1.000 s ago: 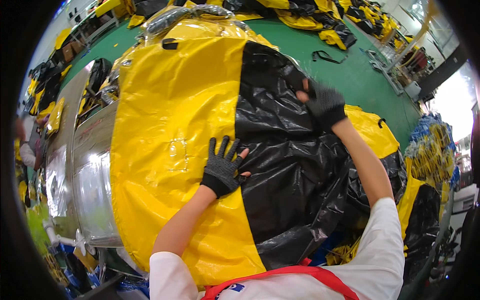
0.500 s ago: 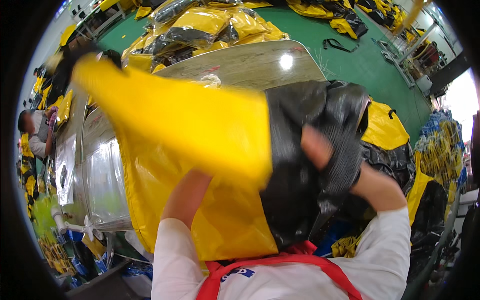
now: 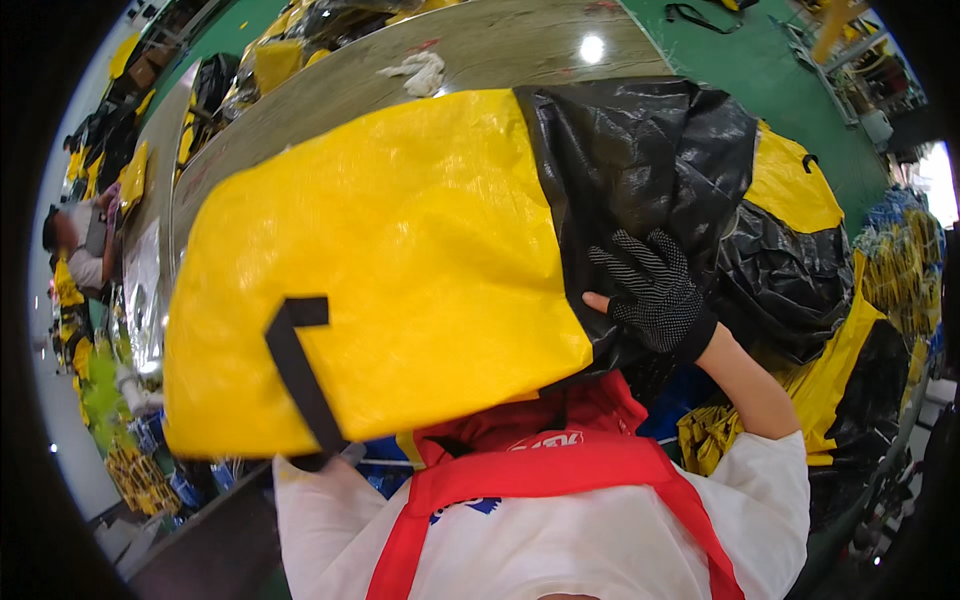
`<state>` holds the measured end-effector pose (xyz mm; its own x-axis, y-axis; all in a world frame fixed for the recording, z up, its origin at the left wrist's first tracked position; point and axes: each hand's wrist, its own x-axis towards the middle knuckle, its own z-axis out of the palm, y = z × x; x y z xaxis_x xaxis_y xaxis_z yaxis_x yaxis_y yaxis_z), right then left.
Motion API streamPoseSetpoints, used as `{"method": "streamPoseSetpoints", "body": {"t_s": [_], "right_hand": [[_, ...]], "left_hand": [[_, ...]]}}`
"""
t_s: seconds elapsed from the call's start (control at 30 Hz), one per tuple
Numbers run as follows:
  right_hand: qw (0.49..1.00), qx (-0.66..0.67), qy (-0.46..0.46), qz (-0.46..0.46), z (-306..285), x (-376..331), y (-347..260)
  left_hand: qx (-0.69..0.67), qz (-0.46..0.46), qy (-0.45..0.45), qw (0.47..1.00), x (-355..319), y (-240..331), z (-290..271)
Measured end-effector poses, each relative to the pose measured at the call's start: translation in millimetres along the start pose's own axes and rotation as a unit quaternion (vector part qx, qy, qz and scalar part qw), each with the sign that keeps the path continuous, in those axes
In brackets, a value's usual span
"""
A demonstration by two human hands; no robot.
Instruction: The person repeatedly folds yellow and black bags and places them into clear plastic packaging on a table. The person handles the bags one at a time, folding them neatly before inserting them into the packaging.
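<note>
1. The yellow-and-black sheet [image 3: 390, 270] lies folded across the wood-grained table [image 3: 520, 50], directly before the person; its yellow part is smooth and gently bulging, its black part glossy and creased.
2. The right hand [image 3: 655, 300], in a dotted knit glove with a bare thumb tip, rests on the black part – fingers spread apart, palm down.
3. The left hand [image 3: 314, 462] is mostly hidden at the near left edge, so I cannot tell whether it grips.
4. A flat black strap [image 3: 300, 375], bent at an angle, lies near it.
5. A crumpled white rag [image 3: 417, 72] lies beyond the sheet.
6. Shiny clear wrapping [image 3: 275, 62] encloses yellow and black bundles farther off.
</note>
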<state>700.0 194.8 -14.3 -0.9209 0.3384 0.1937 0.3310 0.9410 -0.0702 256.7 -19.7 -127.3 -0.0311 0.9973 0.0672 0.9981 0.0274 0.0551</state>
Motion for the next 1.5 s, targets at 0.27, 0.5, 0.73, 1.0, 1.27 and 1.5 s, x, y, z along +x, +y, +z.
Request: {"method": "streamPoseSetpoints", "body": {"t_s": [0.27,0.5,0.73,1.0,1.27,1.5], "right_hand": [[0.961,0.026,-0.273,0.036,33,-8,1],[0.910,-0.035,-0.413,0.015,-18,52,-21],[0.962,0.032,-0.030,0.270,-49,116,68],[0.917,-0.118,-0.017,0.379,86,5,133],[0.978,0.040,0.017,0.204,8,-12,36],[0.978,0.078,-0.009,0.192,19,-49,-48]], "left_hand": [[-0.002,-0.097,-0.002,0.995,-88,-67,-72],[0.009,0.040,0.130,0.991,81,-68,-239],[0.092,0.031,0.036,0.995,302,123,-80],[0.095,0.048,0.044,0.993,122,-65,30],[0.257,-0.057,-0.290,0.920,116,-15,-63],[-0.134,0.400,-0.014,0.906,233,199,-26]]}}
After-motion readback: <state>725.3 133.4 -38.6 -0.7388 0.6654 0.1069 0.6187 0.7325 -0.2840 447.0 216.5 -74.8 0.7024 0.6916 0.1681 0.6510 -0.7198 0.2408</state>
